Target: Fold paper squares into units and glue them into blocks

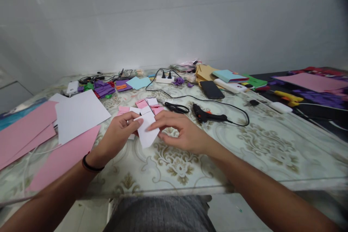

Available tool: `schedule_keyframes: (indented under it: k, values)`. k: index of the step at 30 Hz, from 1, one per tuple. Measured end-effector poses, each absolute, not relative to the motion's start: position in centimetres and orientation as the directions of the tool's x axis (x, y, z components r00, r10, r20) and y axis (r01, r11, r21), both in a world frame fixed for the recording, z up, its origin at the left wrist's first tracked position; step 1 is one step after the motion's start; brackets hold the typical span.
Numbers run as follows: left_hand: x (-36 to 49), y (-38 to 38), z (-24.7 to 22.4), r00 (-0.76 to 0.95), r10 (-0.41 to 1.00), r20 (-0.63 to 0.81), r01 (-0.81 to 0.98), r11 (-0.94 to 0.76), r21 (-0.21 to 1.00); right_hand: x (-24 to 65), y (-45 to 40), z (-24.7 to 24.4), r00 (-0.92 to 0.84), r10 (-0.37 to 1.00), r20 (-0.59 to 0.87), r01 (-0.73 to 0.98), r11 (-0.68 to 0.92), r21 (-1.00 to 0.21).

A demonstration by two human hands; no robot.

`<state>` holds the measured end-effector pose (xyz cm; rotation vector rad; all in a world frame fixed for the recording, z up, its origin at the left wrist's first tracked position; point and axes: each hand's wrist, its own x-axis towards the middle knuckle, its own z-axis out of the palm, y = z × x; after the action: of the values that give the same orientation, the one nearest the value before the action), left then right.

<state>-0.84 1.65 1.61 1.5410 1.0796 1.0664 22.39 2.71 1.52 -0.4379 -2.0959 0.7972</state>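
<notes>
A folded white paper point(147, 130) with a pointed lower end is held just above the patterned tablecloth point(179, 174). My left hand point(116, 134) pinches its upper left side between thumb and fingers. On the right side, my right hand point(181, 130) has its fingertips on the paper's face and edge. Small pink folded papers point(123, 110) and white pieces lie right behind the hands. Black-handled scissors point(176, 107) rest just beyond my right hand, with a black glue gun point(208, 115) to their right.
White sheets point(81, 116) and pink sheets point(29, 127) lie at left. Behind are purple strips point(103, 88), a power strip point(165, 79) and a black phone point(212, 89). A black cable point(190, 97) loops to the glue gun. A yellow tool point(288, 96) lies at right.
</notes>
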Motion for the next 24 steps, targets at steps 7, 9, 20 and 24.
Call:
schedule_keyframes:
  k: [7,9,20,24]
  values:
    - [-0.5,1.5,1.7,0.209,0.972,0.105,0.092,-0.127,0.988,22.3,3.0,1.2,-0.591,0.541,0.598,0.083,0.778,-0.622]
    - [-0.3,1.4,1.9,0.209,0.971,0.114,0.080,-0.133,0.988,22.4,3.0,1.2,-0.580,0.547,0.604,0.094,0.781,-0.618]
    - [-0.4,0.4,1.8,0.303,0.853,0.424,0.294,-0.507,0.810,22.2,3.0,1.2,-0.535,0.614,0.580,0.145,0.744,-0.653]
    - [-0.2,0.2,2.4,0.397,0.842,0.366,0.343,-0.506,0.792,22.1,3.0,1.2,-0.514,0.662,0.546,0.180,0.705,-0.686]
